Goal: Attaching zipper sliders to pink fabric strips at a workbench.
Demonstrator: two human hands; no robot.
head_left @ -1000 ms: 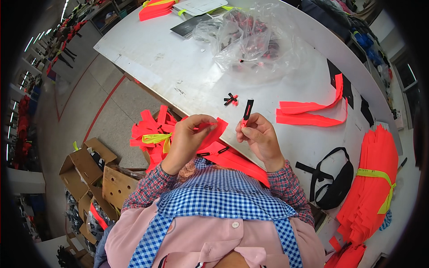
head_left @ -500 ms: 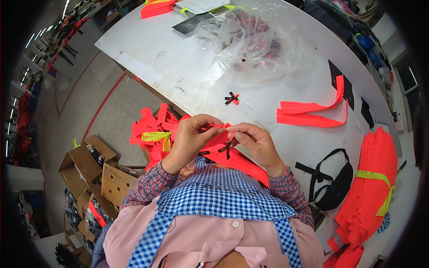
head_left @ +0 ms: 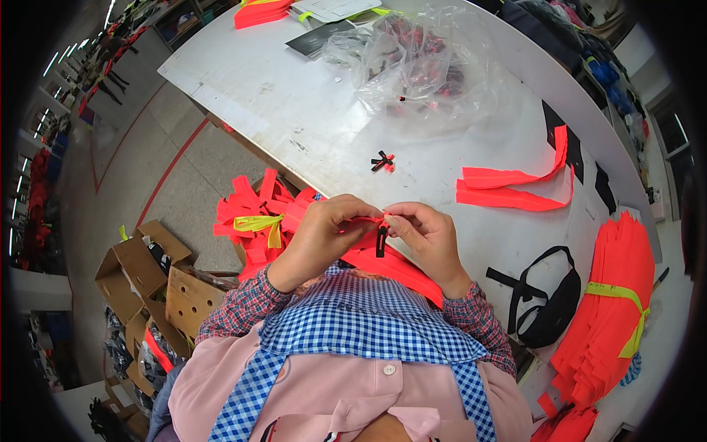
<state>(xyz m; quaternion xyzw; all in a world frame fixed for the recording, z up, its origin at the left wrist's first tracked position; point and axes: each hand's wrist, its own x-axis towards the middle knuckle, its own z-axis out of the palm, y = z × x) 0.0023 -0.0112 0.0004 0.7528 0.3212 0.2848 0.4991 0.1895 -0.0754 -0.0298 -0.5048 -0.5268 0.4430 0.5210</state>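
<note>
My left hand (head_left: 324, 234) and my right hand (head_left: 427, 237) meet at the table's near edge, both pinching an orange fabric strap (head_left: 394, 265) that runs down toward my lap. A small black plastic clip (head_left: 381, 240) hangs from the strap between my fingertips. On the grey table (head_left: 309, 110) just beyond my hands lies a small black and orange piece (head_left: 382, 160).
A clear plastic bag (head_left: 420, 66) of small parts sits at the far middle. Folded orange straps (head_left: 512, 188) lie to the right, a black waist bag (head_left: 549, 306) and a tied orange stack (head_left: 611, 309) farther right. An orange bundle (head_left: 254, 214) and cardboard boxes (head_left: 147, 272) stand left below.
My right hand held a black clip up apart from the left; the hands have come together and lowered, and the clip now hangs on the orange strap.
</note>
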